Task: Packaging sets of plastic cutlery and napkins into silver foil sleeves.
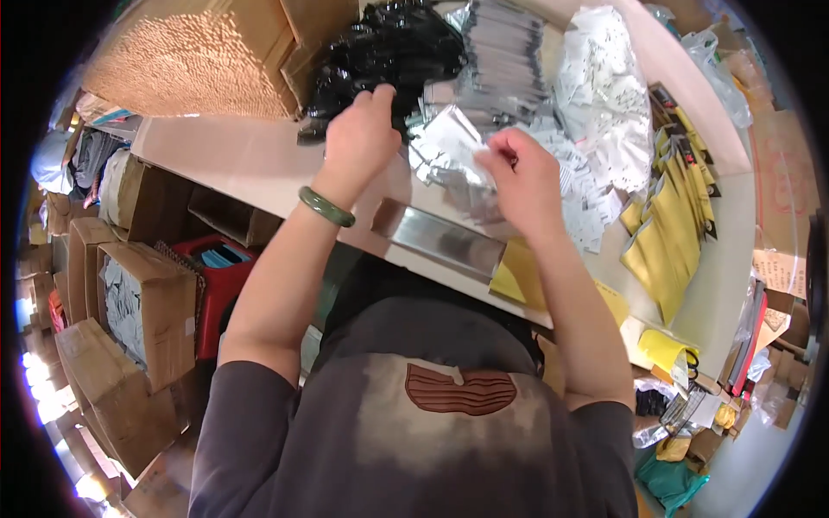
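My left hand (pixel 363 134), with a green bangle (pixel 326 207) on its wrist, reaches into a heap of glossy black pieces (pixel 389 43) at the back of the table. Its fingers are apart and bent over the near side of the heap; their tips are partly hidden. My right hand (pixel 528 181) is closed in a pinch on a small white slip (pixel 480 156). Just left of those fingers lies a shiny clear packet (pixel 445 134). Behind it are stacked clear plastic bags (pixel 501 56) with dark edges. Loose white printed slips (pixel 580 177) spread to the right.
A large cardboard box (pixel 194 65) stands at the table's back left. A metal tray (pixel 445 239) lies along the front edge. Yellow packets (pixel 665 250) line the right side, beside a white printed sheet bundle (pixel 604 86). Open cartons (pixel 147 311) and a red stool (pixel 211 293) stand lower left.
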`<move>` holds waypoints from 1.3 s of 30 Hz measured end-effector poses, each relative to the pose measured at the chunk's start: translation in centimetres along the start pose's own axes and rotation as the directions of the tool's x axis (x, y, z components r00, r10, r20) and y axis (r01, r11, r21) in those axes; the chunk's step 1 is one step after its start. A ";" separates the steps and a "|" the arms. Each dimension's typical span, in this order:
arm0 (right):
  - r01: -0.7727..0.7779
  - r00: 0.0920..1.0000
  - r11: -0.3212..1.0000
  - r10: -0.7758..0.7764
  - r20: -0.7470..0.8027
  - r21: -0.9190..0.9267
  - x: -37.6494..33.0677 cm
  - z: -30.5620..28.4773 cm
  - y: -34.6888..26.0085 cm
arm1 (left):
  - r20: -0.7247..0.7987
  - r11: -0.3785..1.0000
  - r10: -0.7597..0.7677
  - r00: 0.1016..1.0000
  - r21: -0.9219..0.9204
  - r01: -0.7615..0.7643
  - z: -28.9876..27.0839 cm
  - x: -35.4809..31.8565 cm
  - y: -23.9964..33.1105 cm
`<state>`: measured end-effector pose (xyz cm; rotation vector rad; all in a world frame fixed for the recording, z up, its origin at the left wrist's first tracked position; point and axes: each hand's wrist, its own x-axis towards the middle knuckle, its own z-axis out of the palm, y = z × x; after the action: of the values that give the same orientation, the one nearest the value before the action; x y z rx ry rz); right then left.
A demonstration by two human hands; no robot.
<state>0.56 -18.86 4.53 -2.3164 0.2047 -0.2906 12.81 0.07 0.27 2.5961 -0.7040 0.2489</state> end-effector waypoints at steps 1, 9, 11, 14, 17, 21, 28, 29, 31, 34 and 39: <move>-0.260 0.947 0.957 0.226 0.230 0.130 -1.6 -0.6 -0.7 | -0.001 0.999 0.027 1.000 -0.033 -0.027 -0.4 -0.2 -0.7; 0.472 0.881 0.843 -0.462 0.100 -0.259 -10.3 2.3 3.0 | 0.133 0.999 0.039 0.990 -0.019 -0.036 -2.6 -2.7 -1.6; 0.442 0.897 0.864 -0.431 0.100 -0.242 -10.3 2.3 2.6 | 0.104 0.998 0.052 0.993 0.035 -0.056 -2.7 -2.6 -1.9; 0.422 0.907 0.880 -0.414 0.084 -0.216 -10.9 2.6 2.7 | 0.022 0.992 0.105 0.994 0.064 -0.107 -3.1 -2.9 -1.9; 0.463 0.882 0.864 -0.471 0.011 -0.199 -11.4 3.0 3.4 | -0.012 0.998 0.056 0.998 -0.041 -0.056 -3.5 -4.2 -1.7; 0.460 0.880 0.873 -0.473 -0.054 -0.161 -11.3 2.7 3.1 | -0.064 0.937 -0.159 0.985 -0.325 0.130 -3.7 -7.2 -1.4; 0.352 0.929 0.927 -0.363 -0.071 -0.133 -11.2 2.8 3.1 | 0.329 0.366 -0.301 0.895 -0.827 0.427 1.0 -11.5 1.7; 0.099 0.991 0.995 -0.097 -0.097 0.013 -10.9 2.4 2.5 | 0.300 0.422 -0.311 0.902 -0.806 0.414 1.2 -11.7 1.9; -0.166 0.980 0.974 0.181 -0.084 0.157 -9.9 1.6 2.1 | 0.324 0.768 -0.170 0.931 -0.548 0.331 0.1 -11.4 2.1; 0.105 0.946 0.985 -0.141 -0.291 -0.136 -8.7 0.5 3.6 | 0.417 0.839 -0.123 0.900 -0.441 0.319 -1.0 -10.9 3.7; 0.206 0.978 0.978 -0.207 -0.012 -0.033 -11.5 2.0 3.6 | 0.481 0.804 -0.151 0.863 -0.448 0.391 -0.5 -11.0 3.8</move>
<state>-10.16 -17.24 -1.09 -2.3709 -0.0252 -0.4112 1.46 2.17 -1.00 2.1658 -0.4260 -0.5569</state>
